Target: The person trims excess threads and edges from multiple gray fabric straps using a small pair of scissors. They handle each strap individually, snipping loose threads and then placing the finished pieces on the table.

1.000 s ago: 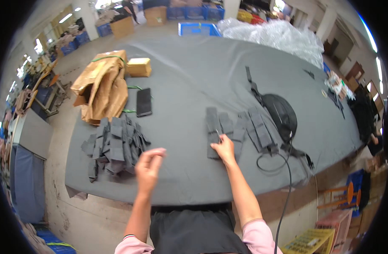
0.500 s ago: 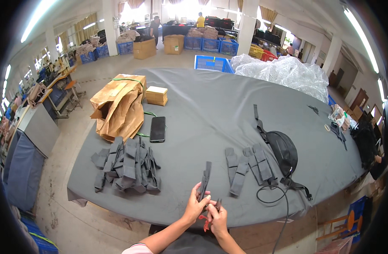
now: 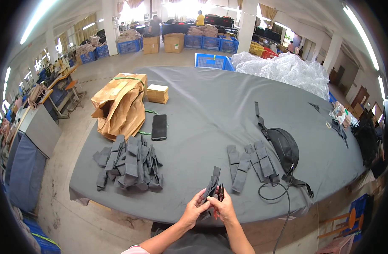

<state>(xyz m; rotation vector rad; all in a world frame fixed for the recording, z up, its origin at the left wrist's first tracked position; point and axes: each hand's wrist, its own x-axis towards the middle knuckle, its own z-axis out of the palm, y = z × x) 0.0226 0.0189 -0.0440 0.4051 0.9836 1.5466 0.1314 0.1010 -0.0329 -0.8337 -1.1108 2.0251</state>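
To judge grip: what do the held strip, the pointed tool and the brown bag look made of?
Held strip: probably fabric, matte grey, softly folded. Pointed tool: perhaps dark metal, slim tips; finish unclear. Brown bag: likely paper, faint sheen, crisp creases.

You have bright, diffuse light from ceiling tubes (image 3: 361, 39) and the far windows (image 3: 187, 7), which blow out to white. Pale sheen marks folds in your grey tablecloth (image 3: 194, 127); your fisheye view bends edges near its black rim, and distant detail looks soft.
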